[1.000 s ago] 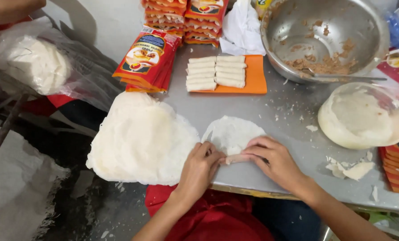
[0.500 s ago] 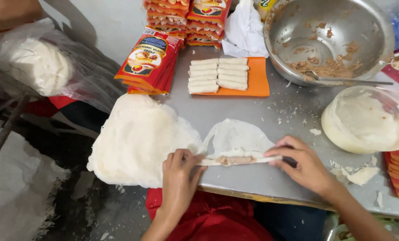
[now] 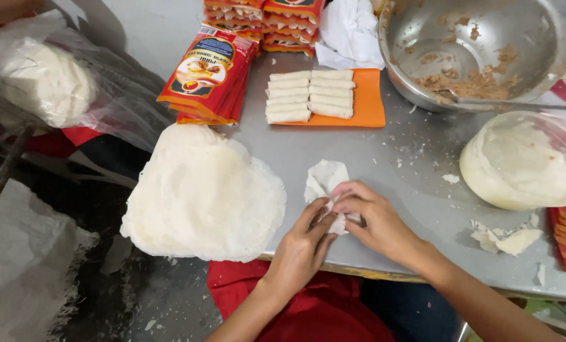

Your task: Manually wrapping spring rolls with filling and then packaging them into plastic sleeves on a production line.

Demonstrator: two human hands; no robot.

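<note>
A thin white wrapper [image 3: 325, 179], folded in on itself, lies on the grey table [image 3: 416, 164] near its front edge. My left hand [image 3: 304, 244] and my right hand [image 3: 373, 220] meet over its near end, fingers pinching and rolling it; any filling is hidden under my fingers. Left of my hands a thick round stack of white wrappers [image 3: 204, 193] overhangs the table's edge. Farther back, an orange tray [image 3: 368, 101] carries several finished pale rolls [image 3: 309, 95] in two columns.
A large steel bowl [image 3: 479, 44] with brownish filling remnants and a spoon stands at the back right. A clear lidded tub of white paste [image 3: 527, 161] sits right of my hands. Red-orange packets [image 3: 210, 73] lie behind the stack; wrapper scraps [image 3: 508, 237] are at right.
The wrapper was spread wide with my hands apart at its ends; now it is folded narrower and both hands have come together at its near end.
</note>
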